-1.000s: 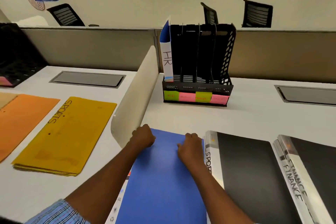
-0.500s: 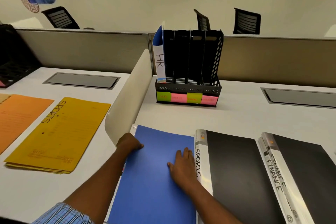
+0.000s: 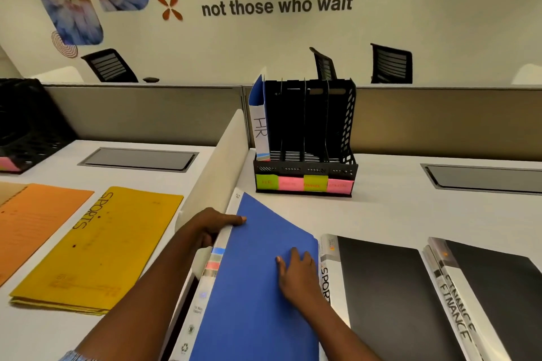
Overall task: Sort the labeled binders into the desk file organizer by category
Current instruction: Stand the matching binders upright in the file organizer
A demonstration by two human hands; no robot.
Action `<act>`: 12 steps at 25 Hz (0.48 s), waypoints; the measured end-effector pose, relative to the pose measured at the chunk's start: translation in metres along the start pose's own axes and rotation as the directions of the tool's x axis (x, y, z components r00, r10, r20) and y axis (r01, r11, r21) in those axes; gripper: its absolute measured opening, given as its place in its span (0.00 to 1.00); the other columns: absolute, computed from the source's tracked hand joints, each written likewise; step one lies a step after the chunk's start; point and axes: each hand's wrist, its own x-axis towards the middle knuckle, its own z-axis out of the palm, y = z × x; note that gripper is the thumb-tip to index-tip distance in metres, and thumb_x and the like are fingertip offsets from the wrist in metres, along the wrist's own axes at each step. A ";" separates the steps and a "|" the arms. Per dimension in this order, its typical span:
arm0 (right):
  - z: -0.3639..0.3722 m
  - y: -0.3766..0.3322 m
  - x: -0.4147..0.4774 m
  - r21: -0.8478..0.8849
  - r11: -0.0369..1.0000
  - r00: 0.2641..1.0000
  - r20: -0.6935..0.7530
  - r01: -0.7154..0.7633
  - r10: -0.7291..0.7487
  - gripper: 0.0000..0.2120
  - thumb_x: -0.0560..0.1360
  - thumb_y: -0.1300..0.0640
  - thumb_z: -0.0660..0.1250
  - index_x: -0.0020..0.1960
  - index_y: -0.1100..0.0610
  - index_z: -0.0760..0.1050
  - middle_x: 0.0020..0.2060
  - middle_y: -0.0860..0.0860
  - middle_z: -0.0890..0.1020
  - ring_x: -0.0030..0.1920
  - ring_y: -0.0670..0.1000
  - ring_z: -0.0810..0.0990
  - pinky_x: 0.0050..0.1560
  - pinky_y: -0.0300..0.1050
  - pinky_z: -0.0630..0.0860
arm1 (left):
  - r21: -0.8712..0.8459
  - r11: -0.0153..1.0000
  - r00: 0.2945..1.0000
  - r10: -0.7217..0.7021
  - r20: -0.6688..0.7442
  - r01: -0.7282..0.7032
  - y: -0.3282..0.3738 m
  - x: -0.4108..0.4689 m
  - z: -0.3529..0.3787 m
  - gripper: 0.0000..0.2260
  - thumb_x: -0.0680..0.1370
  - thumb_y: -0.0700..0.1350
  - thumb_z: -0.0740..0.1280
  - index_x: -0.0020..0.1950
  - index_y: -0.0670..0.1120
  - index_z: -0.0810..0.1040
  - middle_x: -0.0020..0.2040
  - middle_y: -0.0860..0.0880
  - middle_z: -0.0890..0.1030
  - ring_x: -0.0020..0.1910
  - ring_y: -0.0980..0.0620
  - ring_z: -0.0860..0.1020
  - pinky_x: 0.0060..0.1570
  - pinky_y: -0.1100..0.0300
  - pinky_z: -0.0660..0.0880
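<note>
Blue binder [image 3: 258, 287] lies lower centre, long axis pointing up-frame at the file organizer [image 3: 341, 126] in the centre; left hand [image 3: 211, 227], the nearer of the 2, grips its spine edge, right hand [image 3: 296, 272] rests flat on the cover, fingers straight; HR binder [image 3: 259, 129] fills slot 1, far left

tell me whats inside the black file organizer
One blue binder marked HR stands in the leftmost slot of the file organizer. The other slots look empty, though their dark backs are hidden.
</note>
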 end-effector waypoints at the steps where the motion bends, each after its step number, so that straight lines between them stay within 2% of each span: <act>1: -0.004 -0.005 0.002 0.029 1.000 1.000 -0.022 0.009 -0.009 0.27 0.81 0.42 0.53 0.74 0.56 0.59 0.74 0.59 0.59 0.74 0.60 0.58 0.72 0.54 0.61 | -0.008 0.999 0.999 0.041 -0.021 -0.041 0.010 -0.005 0.003 0.21 0.69 0.43 0.76 0.57 0.35 0.75 0.50 0.37 0.83 0.45 0.38 0.82 0.46 0.45 0.80; 3: -0.015 -0.019 0.005 0.064 0.996 0.993 -0.103 0.067 -0.060 0.27 0.81 0.44 0.55 0.74 0.57 0.59 0.75 0.58 0.57 0.75 0.58 0.57 0.73 0.51 0.59 | -0.009 0.989 0.983 0.144 -0.112 -0.146 0.032 -0.016 0.007 0.18 0.69 0.42 0.76 0.54 0.37 0.75 0.48 0.38 0.82 0.42 0.40 0.82 0.38 0.50 0.80; 6: -0.035 -0.049 0.002 0.102 0.968 0.928 -0.324 0.230 -0.186 0.25 0.80 0.44 0.58 0.72 0.57 0.63 0.71 0.56 0.64 0.70 0.54 0.63 0.70 0.45 0.63 | -0.065 0.932 0.922 0.340 -0.183 -0.357 0.067 -0.037 0.009 0.13 0.70 0.41 0.74 0.51 0.38 0.76 0.44 0.43 0.82 0.37 0.46 0.81 0.30 0.58 0.78; 7: -0.042 -0.060 -0.001 0.113 0.953 0.895 -0.389 0.280 -0.217 0.25 0.79 0.42 0.58 0.71 0.56 0.64 0.69 0.54 0.66 0.68 0.52 0.65 0.68 0.43 0.65 | -0.097 0.894 0.890 0.414 -0.192 -0.437 0.078 -0.045 0.011 0.14 0.71 0.41 0.74 0.52 0.39 0.76 0.45 0.43 0.82 0.38 0.46 0.82 0.31 0.58 0.79; 9: -0.052 -0.078 -0.008 0.114 0.926 0.832 -0.488 0.360 -0.264 0.31 0.76 0.34 0.56 0.71 0.53 0.64 0.66 0.51 0.66 0.66 0.49 0.65 0.65 0.44 0.68 | -0.143 0.791 0.795 0.552 -0.251 -0.594 0.099 -0.059 0.019 0.15 0.71 0.40 0.74 0.55 0.39 0.75 0.50 0.42 0.82 0.45 0.44 0.82 0.41 0.52 0.81; 11: -0.058 -0.092 -0.013 0.099 0.906 0.781 -0.550 0.412 -0.296 0.39 0.71 0.26 0.51 0.72 0.51 0.62 0.65 0.50 0.66 0.66 0.49 0.65 0.65 0.47 0.68 | -0.169 0.659 0.670 0.654 -0.351 -0.733 0.114 -0.071 0.030 0.15 0.71 0.40 0.74 0.54 0.41 0.73 0.50 0.43 0.81 0.48 0.45 0.81 0.50 0.49 0.79; 12: -0.060 -0.098 -0.012 0.084 0.904 0.768 -0.563 0.420 -0.305 0.43 0.69 0.23 0.49 0.74 0.50 0.60 0.66 0.49 0.65 0.67 0.49 0.64 0.65 0.48 0.67 | -0.182 0.588 0.606 0.689 -0.398 -0.788 0.120 -0.075 0.035 0.14 0.71 0.40 0.74 0.52 0.43 0.72 0.49 0.44 0.80 0.47 0.47 0.80 0.51 0.51 0.79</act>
